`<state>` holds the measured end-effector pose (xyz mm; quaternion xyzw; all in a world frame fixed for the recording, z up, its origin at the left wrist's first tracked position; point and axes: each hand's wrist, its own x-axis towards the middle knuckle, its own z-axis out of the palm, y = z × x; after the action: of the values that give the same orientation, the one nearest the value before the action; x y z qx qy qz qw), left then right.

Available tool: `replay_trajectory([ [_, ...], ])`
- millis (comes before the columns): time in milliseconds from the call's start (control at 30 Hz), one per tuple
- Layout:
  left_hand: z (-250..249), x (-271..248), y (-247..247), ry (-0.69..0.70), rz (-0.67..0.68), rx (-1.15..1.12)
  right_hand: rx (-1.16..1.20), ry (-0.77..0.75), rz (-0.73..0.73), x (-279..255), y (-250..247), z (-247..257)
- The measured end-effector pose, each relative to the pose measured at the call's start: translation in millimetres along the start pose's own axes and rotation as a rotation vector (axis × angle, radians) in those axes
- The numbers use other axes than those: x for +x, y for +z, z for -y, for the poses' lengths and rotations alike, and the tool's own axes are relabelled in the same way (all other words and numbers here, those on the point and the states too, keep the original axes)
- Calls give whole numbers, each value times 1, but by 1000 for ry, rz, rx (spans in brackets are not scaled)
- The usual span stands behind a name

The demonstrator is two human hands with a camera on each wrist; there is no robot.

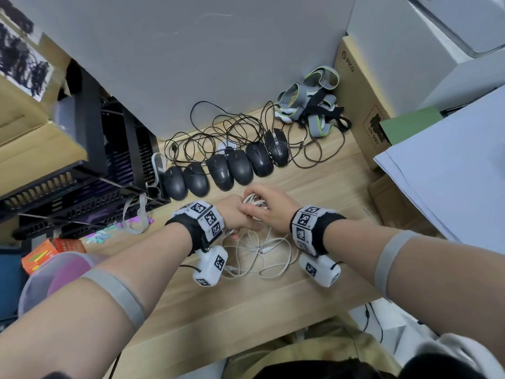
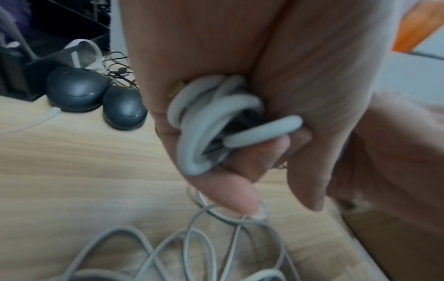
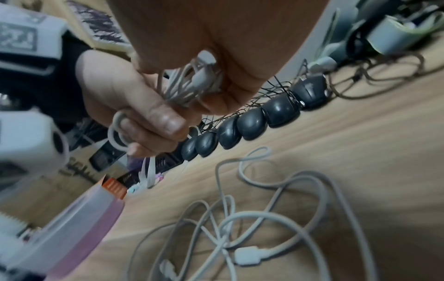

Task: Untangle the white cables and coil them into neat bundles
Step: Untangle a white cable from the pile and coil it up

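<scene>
A small coil of white cable (image 1: 252,203) is held between both hands above the wooden desk. My left hand (image 1: 235,217) grips the coil (image 2: 216,121), with loops wound round its fingers (image 3: 115,131). My right hand (image 1: 269,207) pinches the same bundle (image 3: 192,83) from the other side, near a white plug end. Under the hands a loose tangle of white cables (image 1: 259,255) lies on the desk (image 3: 264,224), with a white connector (image 3: 247,256) in it.
A row of black mice (image 1: 226,168) with dark tangled cords (image 1: 218,132) lies beyond the hands. Grey straps (image 1: 311,102) sit back right by a cardboard box (image 1: 358,99). A black rack (image 1: 82,181) stands left, white paper (image 1: 451,170) right, a pink-lidded container (image 1: 62,272) near left.
</scene>
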<state>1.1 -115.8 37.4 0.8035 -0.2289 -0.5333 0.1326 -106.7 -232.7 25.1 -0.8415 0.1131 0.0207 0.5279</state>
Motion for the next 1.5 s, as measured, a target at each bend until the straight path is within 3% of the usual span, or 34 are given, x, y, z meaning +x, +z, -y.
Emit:
replay_trajectory([
  [267, -10, 14, 22, 35, -74, -77, 336, 480, -228, 0, 9, -35],
  [400, -22, 18, 28, 120, -93, 169, 473, 564, -275, -10, 9, -43],
  [533, -33, 25, 29, 96, -58, 275, 463, 680, -362, -23, -4, -47],
  [600, -36, 26, 26, 74, -71, 289, 337, 777, -421, -33, -19, -56],
  [733, -32, 28, 18, 19, -81, 232, -171, 938, -395, -65, -53, -68],
  [867, -26, 29, 14, -18, -74, 212, -303, 1103, -337, -91, -68, -62],
  [1067, -25, 26, 19, 1, -76, 271, -394, 1139, -221, -102, -66, -70],
  [1500, -24, 21, 15, -16, -68, 182, -443, 1104, -212, -99, -65, -92],
])
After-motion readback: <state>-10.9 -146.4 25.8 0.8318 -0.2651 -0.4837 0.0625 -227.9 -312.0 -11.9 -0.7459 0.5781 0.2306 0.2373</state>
